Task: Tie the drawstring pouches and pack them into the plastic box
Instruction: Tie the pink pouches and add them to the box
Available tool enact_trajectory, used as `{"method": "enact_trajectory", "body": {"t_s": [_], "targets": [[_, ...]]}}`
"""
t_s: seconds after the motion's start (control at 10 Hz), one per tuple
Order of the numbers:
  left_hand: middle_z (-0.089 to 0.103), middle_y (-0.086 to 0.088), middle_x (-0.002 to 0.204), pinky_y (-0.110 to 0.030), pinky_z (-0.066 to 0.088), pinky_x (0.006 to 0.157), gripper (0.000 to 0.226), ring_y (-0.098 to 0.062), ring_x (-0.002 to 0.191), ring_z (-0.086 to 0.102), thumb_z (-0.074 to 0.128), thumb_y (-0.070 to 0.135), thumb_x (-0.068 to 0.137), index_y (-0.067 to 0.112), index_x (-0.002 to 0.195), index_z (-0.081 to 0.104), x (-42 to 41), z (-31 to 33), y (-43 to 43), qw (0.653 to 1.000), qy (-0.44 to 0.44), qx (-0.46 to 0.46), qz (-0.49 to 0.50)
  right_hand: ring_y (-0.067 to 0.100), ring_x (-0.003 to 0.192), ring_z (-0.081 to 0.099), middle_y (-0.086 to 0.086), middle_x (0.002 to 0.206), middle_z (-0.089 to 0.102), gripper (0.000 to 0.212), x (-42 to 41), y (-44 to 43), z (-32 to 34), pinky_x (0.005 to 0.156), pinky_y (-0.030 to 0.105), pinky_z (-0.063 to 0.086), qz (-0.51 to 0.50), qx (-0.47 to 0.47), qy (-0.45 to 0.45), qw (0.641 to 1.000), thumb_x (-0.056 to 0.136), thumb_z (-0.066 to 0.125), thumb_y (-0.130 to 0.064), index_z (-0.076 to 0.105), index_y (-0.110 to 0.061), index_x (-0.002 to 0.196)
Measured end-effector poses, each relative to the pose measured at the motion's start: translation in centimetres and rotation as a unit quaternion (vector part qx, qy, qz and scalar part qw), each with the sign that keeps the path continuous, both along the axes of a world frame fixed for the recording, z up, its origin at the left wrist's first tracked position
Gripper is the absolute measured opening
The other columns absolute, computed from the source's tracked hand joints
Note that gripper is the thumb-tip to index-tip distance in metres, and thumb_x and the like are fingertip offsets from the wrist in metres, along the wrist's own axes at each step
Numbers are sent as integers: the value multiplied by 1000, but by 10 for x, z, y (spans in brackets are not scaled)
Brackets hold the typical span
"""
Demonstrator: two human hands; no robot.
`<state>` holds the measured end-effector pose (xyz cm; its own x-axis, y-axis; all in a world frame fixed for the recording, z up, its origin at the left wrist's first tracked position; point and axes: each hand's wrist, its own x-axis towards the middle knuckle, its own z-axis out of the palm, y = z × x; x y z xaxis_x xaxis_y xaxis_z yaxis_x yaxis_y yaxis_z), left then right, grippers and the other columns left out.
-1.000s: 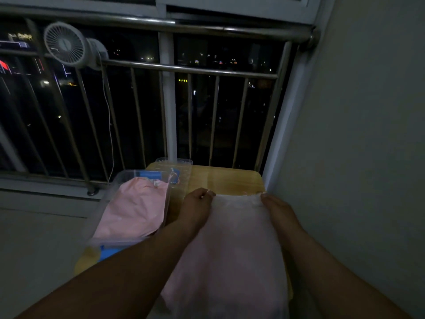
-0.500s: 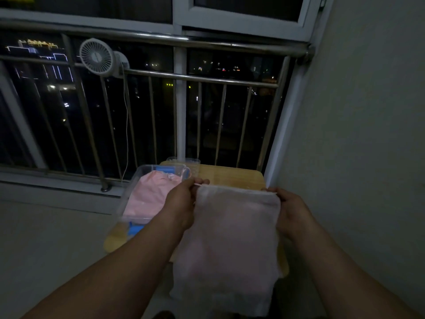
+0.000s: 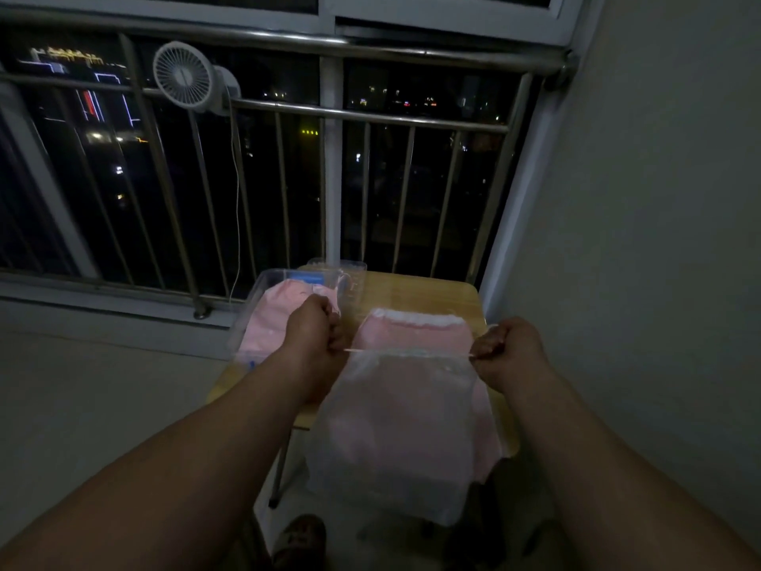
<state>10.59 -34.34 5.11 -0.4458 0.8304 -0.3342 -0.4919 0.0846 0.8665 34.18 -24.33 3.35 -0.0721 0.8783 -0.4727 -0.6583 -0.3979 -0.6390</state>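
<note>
Gripping one pouch [image 3: 395,426] — perhaps three altogether

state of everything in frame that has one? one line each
Left grip: pinching cord.
Right grip: pinching cord.
Cord: taut between both grips.
Held pouch: hanging, mouth wide, not tied.
Box: open, pink pouch inside.
Pink cloth behind cord: second pouch or not, cannot tell.
Fan: on or off, cannot tell.

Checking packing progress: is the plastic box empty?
No, a pink pouch already lies inside the plastic box on the table's left side.
</note>
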Motion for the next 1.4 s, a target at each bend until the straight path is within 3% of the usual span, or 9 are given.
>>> {"method": "enact_trajectory", "body": {"t_s": [0.1,0.3,0.4,0.5,0.6,0.8,1.0,1.2,1.4], "targets": [[41,8,54,-23,35,49,27,-13,49,38,43,23,81,17,56,50,2,-11,-3,972,233,-11,-23,11,38,19,-5,50,25,29,5,-6,-6,40,18,12,26,19,-134,990,89,40,-17,29,-24,62],[67,-7,87,-41,57,79,36,-21,79,62,36,23,108,8,90,62,-18,-31,-4,818,566,-8,-102,18,58,46,1,68,48,32,30,-12,-12,55,29,41,37,154,-513,844,102,47,-27,48,-22,70],[66,-5,91,-47,55,85,32,-22,84,63,36,30,109,18,94,61,-12,-25,-1,807,574,7,-142,20,60,49,5,67,51,34,19,-14,3,57,30,40,55,204,-571,794,102,43,-19,48,-20,68],[64,-6,89,-42,54,78,32,-22,82,62,44,44,107,18,95,58,1,-5,8,800,571,20,-183,24,57,59,18,68,64,25,-6,-17,32,62,35,49,83,230,-459,854,91,47,-13,59,-7,69],[56,4,84,-34,43,67,42,-14,77,56,50,63,99,21,99,56,21,11,22,746,630,28,-215,23,85,67,13,93,73,28,-31,-28,63,81,41,52,157,323,-454,815,94,56,-24,73,-14,74],[59,0,79,-29,41,67,31,-10,69,55,38,25,111,12,99,64,53,41,32,772,570,114,-257,10,104,63,-6,107,72,25,-64,-47,96,75,26,45,216,404,-422,782,101,55,-35,77,-25,103],[54,1,74,-27,42,57,37,-11,61,49,43,40,108,9,97,60,41,45,39,874,446,39,-187,31,101,66,10,104,69,18,-44,-55,34,92,53,54,161,302,-468,815,102,51,-28,65,-18,108],[50,-3,73,-32,39,57,37,-17,61,44,42,37,109,6,114,60,40,39,38,909,371,31,-188,12,105,62,-7,115,67,15,-50,-74,-18,97,38,51,229,305,-482,789,101,59,-35,66,-29,112],[50,-3,70,-34,40,66,35,-16,62,42,39,36,110,16,88,56,44,33,35,920,335,30,-198,12,111,61,-7,122,70,20,-57,-73,-23,104,38,48,262,329,-497,759,105,53,-36,71,-33,114]]}}
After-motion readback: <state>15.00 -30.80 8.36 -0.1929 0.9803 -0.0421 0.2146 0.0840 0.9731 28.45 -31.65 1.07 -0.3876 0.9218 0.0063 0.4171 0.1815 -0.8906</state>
